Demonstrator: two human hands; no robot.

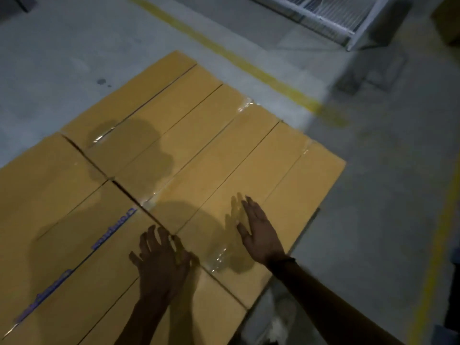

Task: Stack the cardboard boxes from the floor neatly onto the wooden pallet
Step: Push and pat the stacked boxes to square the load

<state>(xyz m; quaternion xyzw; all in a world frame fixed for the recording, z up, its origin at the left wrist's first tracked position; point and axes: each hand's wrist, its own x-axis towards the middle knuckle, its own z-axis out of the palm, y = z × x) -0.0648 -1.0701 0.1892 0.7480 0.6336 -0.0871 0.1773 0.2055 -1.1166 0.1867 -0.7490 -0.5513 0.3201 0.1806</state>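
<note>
Head view: left hand (163,266) and right hand (261,232) spread flat, nothing held, pressed on top layer of cardboard boxes (189,150). Pallet hidden beneath (not confirmed). Risk judged: uneven push widens seams, edge box shifted toward floor (373,207).

Left hand (163,263), palm down, fingers spread and slightly bent; forearm rising from the lower edge. Right hand (258,230), fingers straight and close together, apparently flat, dark band at the wrist; right forearm entering from the lower right corner, held straight
</note>
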